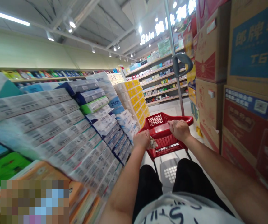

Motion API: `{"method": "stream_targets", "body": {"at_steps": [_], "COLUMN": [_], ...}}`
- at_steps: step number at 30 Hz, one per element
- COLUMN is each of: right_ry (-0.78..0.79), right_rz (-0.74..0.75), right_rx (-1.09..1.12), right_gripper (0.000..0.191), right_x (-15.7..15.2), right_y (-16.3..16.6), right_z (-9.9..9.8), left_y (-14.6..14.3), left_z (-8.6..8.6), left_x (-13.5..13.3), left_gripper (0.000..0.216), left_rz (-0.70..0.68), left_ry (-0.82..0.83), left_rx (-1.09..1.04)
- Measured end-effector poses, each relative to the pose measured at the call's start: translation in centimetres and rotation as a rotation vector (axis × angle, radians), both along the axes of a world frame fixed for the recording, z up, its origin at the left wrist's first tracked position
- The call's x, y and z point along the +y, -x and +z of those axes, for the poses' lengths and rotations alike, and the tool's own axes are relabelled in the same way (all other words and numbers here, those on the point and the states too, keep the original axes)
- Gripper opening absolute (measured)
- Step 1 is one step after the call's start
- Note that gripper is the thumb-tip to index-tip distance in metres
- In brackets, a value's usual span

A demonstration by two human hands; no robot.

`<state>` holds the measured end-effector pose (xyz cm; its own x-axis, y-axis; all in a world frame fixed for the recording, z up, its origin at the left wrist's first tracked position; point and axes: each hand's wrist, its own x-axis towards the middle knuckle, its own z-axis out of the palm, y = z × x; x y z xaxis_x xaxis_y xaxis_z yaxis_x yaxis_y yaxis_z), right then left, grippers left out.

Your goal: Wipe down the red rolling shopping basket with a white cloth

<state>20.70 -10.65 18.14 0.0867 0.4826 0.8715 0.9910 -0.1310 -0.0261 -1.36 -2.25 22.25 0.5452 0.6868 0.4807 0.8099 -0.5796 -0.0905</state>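
A red plastic shopping cart (163, 142) stands in front of me in a store aisle. My left hand (142, 139) is closed round the left end of its handle. A small crumpled, pale item (153, 143) shows beside that hand, its kind unclear. My right hand (180, 129) is wrapped over the right part of the handle. The visible part of the basket shows its red lattice walls, with the floor showing through the gaps. A grey metal pole (177, 84) with a dark grey loop grip rises at the cart's far right side.
Stacked tissue packs (61, 124) line the left, close to my left arm. Yellow-and-white packages (136, 99) form a stack farther along. Tall cardboard cartons (248, 121) stand close on the right. Shelves of bottles and boxes (162, 76) stand across the far end.
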Motion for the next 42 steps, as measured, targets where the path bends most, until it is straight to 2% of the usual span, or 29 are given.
{"method": "stream_targets", "body": {"at_steps": [3,8,10,12,15,20,22,25,27,33,38,40,42], "right_ry": [-0.015,-0.026,-0.033,-0.043,-0.050,-0.047,-0.050,-0.049,-0.039,-0.022,-0.030,-0.023,-0.017], "right_rz": [-0.012,-0.012,-0.011,-0.015,-0.028,-0.026,-0.026,-0.031,-0.034,-0.036,-0.035,-0.043,-0.047], "right_rx": [0.002,0.021,0.023,0.017,0.006,-0.001,-0.005,0.000,0.003,0.001,-0.001,0.003,0.001], "right_gripper": [0.032,0.032,0.032,0.031,0.032,0.032,0.032,0.032,0.032,0.031,0.032,0.032,0.032], "right_x": [0.0,-0.1,-0.2,-0.2,-0.2,0.1,0.2,0.2,0.2,0.0,0.0,0.0,0.0], "right_y": [0.0,0.0,0.0,0.1,0.2,0.2,0.3,0.3,0.3,0.2,0.3,0.4,0.4], "right_z": [0.0,0.0,0.0,0.0,0.0,-0.2,-0.3,-0.4,-0.4,-0.4,-0.4,-0.4,-0.4], "left_y": [-0.2,0.3,-0.1,-0.8,-1.5,-1.0,-1.1,-1.8,-2.1,-1.4,-1.9,-1.8,-1.4], "left_z": [0.1,-2.3,-1.9,-0.9,-0.1,-1.7,-1.5,-0.2,0.2,-1.4,-0.3,-0.3,-0.9], "left_x": [-0.1,-1.3,-1.2,-0.9,-0.8,-1.8,-1.7,-1.2,-1.0,-1.8,-1.0,-0.9,-1.1], "left_gripper": [0.049,0.035,0.036,0.046,0.052,0.040,0.040,0.050,0.052,0.037,0.048,0.048,0.041], "left_rz": [-0.024,-0.188,-0.153,-0.079,-0.082,-0.178,-0.135,-0.062,-0.044,-0.133,-0.034,-0.065,-0.123], "left_ry": [0.003,-0.226,-0.199,-0.097,-0.050,-0.234,-0.182,-0.031,0.010,-0.163,-0.008,-0.032,-0.124], "left_rx": [0.021,-0.062,-0.043,0.012,0.086,0.015,0.007,0.058,0.069,-0.020,0.038,0.056,0.039]}}
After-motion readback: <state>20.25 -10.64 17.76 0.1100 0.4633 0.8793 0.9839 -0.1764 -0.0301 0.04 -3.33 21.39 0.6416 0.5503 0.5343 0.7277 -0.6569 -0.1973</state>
